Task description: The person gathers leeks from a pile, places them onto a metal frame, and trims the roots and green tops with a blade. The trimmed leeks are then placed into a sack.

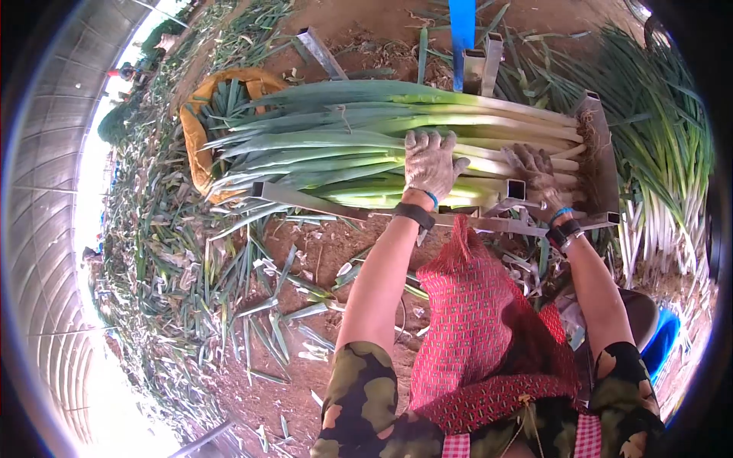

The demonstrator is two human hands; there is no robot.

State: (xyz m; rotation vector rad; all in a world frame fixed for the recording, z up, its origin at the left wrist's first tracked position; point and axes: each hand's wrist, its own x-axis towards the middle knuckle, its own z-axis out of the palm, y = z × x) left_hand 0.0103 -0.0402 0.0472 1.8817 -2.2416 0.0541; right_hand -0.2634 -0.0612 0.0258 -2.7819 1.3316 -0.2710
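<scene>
A thick bundle of long green onions lies sideways in a metal frame, white root ends at the right and green leaves at the left. My left hand, in a dirty grey work glove, rests on top of the stalks near the middle with its thumb out to the side. Nearer the roots, my right hand, gloved too, lies on the white stalks with its fingers stretched. Both palms are hidden; neither hand is visibly wrapped around a stalk.
An orange-yellow sack sits around the leaf ends. More green onions are heaped at the right. A blue post rises behind the frame. Leaf scraps cover the ground at left. A red patterned cloth covers my lap.
</scene>
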